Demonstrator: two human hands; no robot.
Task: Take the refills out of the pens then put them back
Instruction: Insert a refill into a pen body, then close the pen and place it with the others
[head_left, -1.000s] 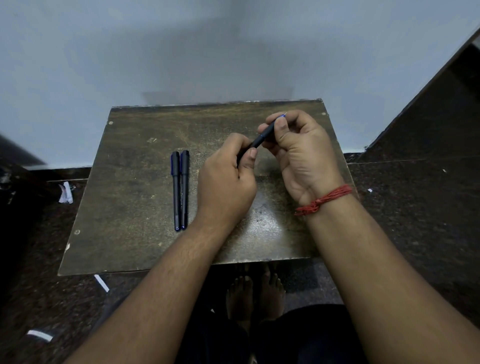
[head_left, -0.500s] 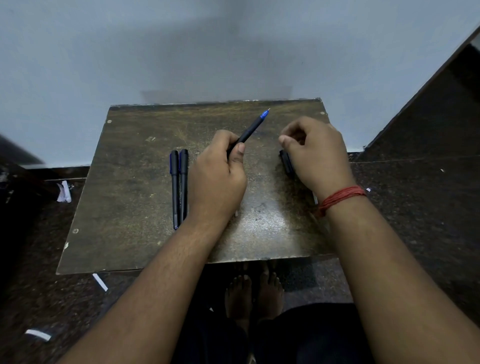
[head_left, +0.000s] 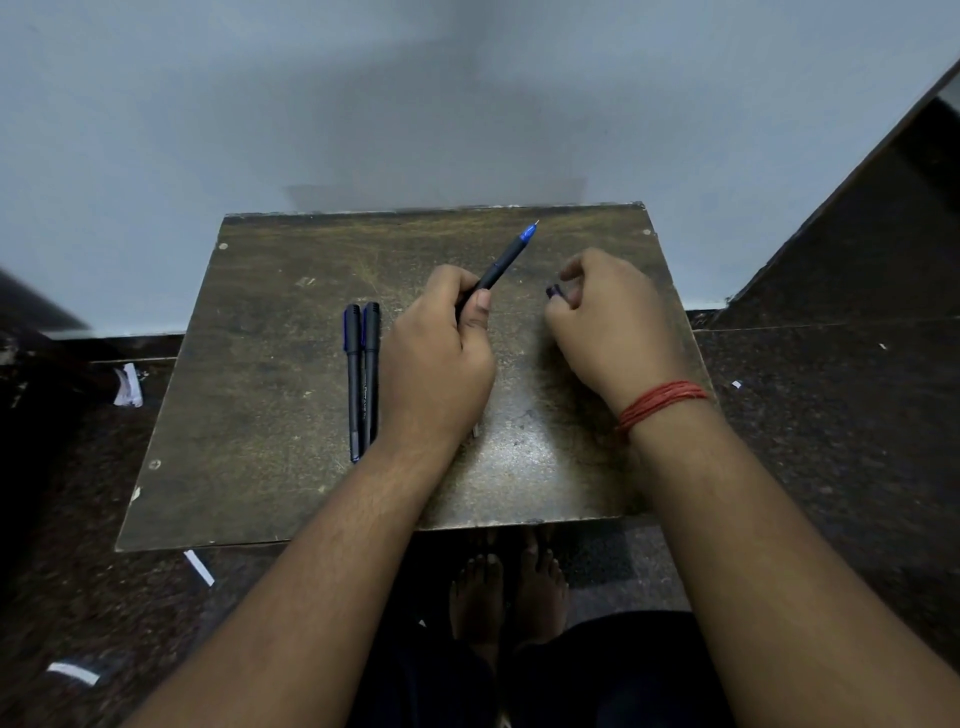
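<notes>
My left hand (head_left: 434, 358) grips an uncapped black pen (head_left: 501, 265). Its blue tip points up and away to the right. My right hand (head_left: 610, 325) has its fingers curled round the pen's dark cap (head_left: 554, 292), of which only one end shows. It hovers just right of the pen, a short gap apart. Two capped black pens (head_left: 362, 374) lie side by side on the small brown table (head_left: 249, 415), just left of my left hand.
The table stands against a pale wall, on a dark speckled floor. Paper scraps (head_left: 127, 385) lie on the floor at the left. My bare feet (head_left: 506, 587) show under the table's front edge. A dark slanted surface rises at the right.
My right hand pulled the cap off the pen and moved right with it. The left hand kept the pen, whose blue tip is now bare.
</notes>
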